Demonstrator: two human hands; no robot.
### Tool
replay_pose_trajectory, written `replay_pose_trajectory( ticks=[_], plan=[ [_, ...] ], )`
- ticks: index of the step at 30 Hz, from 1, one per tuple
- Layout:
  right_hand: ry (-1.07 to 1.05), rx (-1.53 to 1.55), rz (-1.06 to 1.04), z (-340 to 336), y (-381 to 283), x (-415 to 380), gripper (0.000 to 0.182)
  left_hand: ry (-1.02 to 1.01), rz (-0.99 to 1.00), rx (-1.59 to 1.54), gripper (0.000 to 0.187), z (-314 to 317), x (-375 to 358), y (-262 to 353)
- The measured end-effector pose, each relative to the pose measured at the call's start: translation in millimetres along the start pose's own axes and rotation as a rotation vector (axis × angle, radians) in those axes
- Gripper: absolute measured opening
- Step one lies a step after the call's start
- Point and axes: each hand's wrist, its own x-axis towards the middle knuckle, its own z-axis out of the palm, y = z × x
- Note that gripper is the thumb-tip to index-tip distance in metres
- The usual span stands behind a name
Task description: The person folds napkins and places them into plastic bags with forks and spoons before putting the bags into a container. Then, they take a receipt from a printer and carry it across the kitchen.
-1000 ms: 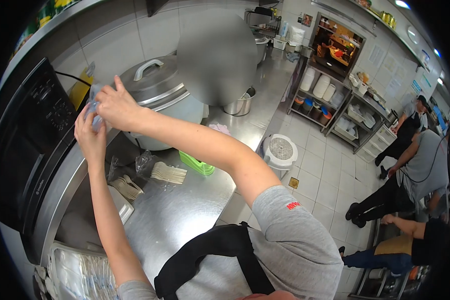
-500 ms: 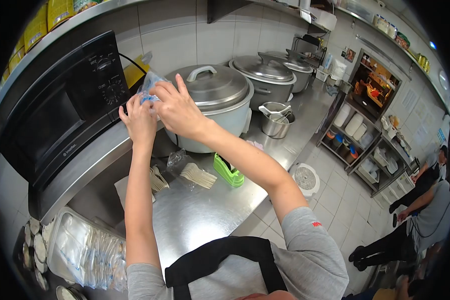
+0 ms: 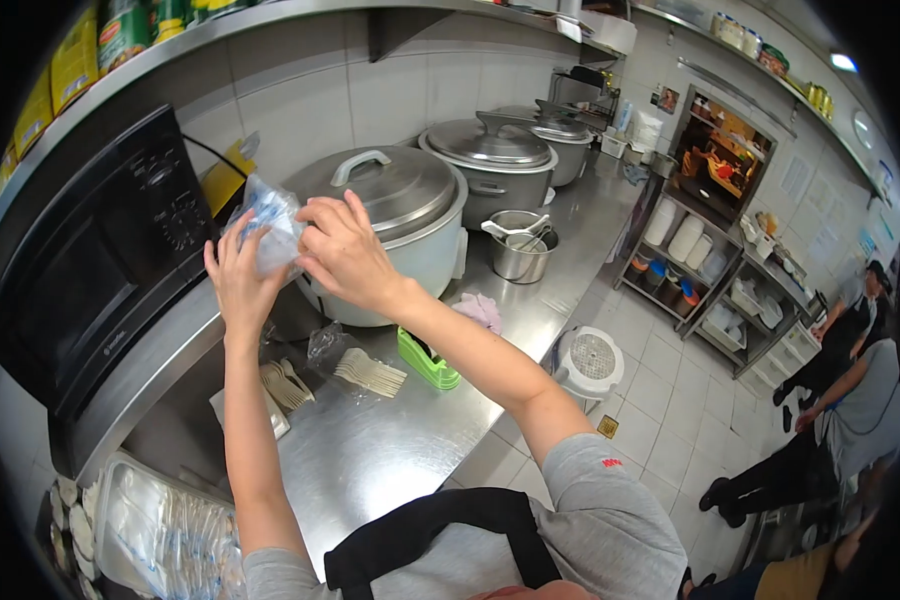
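Plastic bag point(image 3: 273, 228), pinched between left hand point(image 3: 238, 282) and right hand point(image 3: 348, 252); likely light, limp, slippery; best gripped by edges; opening hard to discern.

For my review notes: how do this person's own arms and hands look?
The left hand and right hand are ungloved, the forearms bare. Both sleeves are short and grey; the right sleeve bears a small red marking, unreadable here. No watch shows on either wrist.

You wear a grey T-shirt point(image 3: 622, 540) with a small red marking point(image 3: 612, 463) on its short right sleeve point(image 3: 582, 490), and a wide black strap point(image 3: 450, 506)
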Motion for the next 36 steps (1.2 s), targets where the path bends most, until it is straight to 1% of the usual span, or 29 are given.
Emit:
replay_pose_trajectory(
  ticks=[1, 2, 4, 5, 6, 8, 9, 10, 12, 14, 15, 16, 18, 20, 22, 23, 24, 25, 26, 27, 28, 30, 31, 32, 33, 35, 36],
  plan=[
    [0.001, 0.007, 0.005, 1, 4, -1, 0.017, 0.023, -0.014, -0.058, 0.028, -2, 1, 2],
    [0.002, 0.016, 0.012, 1, 6, -4, 0.015, 0.020, 0.005, -0.062, 0.028, -1, -1, -5],
    [-0.005, -0.005, 0.004, 0, 9, -3, 0.012, -0.030, -0.009, -0.096, 0.023, 6, -3, -20],
    [-0.005, -0.028, -0.023, -2, 7, -2, 0.010, -0.027, -0.040, -0.056, 0.020, 9, -5, -21],
    [-0.007, -0.051, -0.052, -7, 3, 1, 0.008, -0.024, -0.028, -0.061, 0.020, 12, -4, -21],
    [0.011, -0.067, -0.066, -14, -10, 3, 0.008, 0.031, -0.100, 0.050, 0.025, 18, -5, -22],
    [0.015, -0.074, -0.081, -20, -17, 5, 0.008, 0.013, -0.124, 0.110, 0.025, 16, -4, -18],
    [0.017, -0.080, -0.097, -25, -24, 6, 0.009, 0.017, -0.120, 0.105, 0.025, 16, -5, -18],
    [0.029, -0.058, -0.094, -42, -32, 5, 0.009, -0.004, -0.171, 0.193, 0.026, 18, -4, -22],
    [0.075, 0.001, -0.049, -62, -35, 1, 0.009, 0.044, -0.185, 0.209, 0.028, 23, -4, -20],
    [0.134, -0.010, -0.063, -71, -34, -2, 0.008, -0.036, -0.199, 0.278, 0.029, 24, -4, -23],
    [0.135, -0.011, -0.064, -80, -33, -8, 0.008, -0.117, -0.213, 0.346, 0.030, 26, -5, -27],
    [0.152, 0.124, 0.077, -100, -29, -23, 0.006, -0.098, -0.184, 0.318, 0.029, 43, -16, -66],
    [0.263, 0.239, 0.241, -133, -25, -37, 0.007, -0.077, -0.162, 0.285, 0.028, 45, -12, -64],
    [0.320, 0.350, 0.283, -163, -16, -56, 0.006, -0.325, -0.354, 0.389, 0.027, 25, 3, -30],
    [0.315, 0.351, 0.285, -171, -12, -68, 0.006, -0.288, -0.325, 0.398, 0.031, 28, 1, -33],
    [0.279, 0.457, 0.433, -175, -9, -86, 0.007, -0.292, -0.329, 0.396, 0.031, 25, 1, -33],
    [0.242, 0.562, 0.580, -176, -8, -105, 0.008, -0.331, -0.340, 0.249, 0.038, 19, 2, -31],
    [0.236, 0.559, 0.580, -176, -8, -121, 0.008, -0.363, -0.352, 0.099, 0.045, 17, 4, -32],
    [0.138, 0.781, 0.748, -174, -10, -138, 0.007, -0.387, -0.294, -0.053, 0.059, 19, 3, -52],
    [0.031, 1.002, 0.913, -171, -11, -158, 0.007, -0.302, -0.178, -0.255, 0.057, 8, 3, -45],
    [-0.228, 0.954, 1.016, -159, -6, -206, 0.007, -0.110, -0.120, -0.181, 0.051, -9, -3, -35],
    [-0.278, 0.961, 1.086, -153, -6, -229, 0.008, -0.104, -0.129, -0.173, 0.051, -21, -9, -25],
    [-0.331, 0.966, 1.155, -149, -7, -247, 0.008, 0.005, -0.131, -0.086, 0.046, -35, -18, -11],
    [-0.344, 0.971, 1.148, -146, -11, -258, 0.008, 0.113, -0.131, 0.003, 0.041, -42, -30, 4],
    [-0.417, 0.863, 1.242, -143, -13, -271, 0.014, 0.281, -0.251, -0.140, 0.033, -48, -61, 40],
    [-0.426, 0.871, 1.245, -140, -11, -269, 0.014, 0.205, -0.275, -0.325, 0.030, -45, -79, 64]
  ],
)
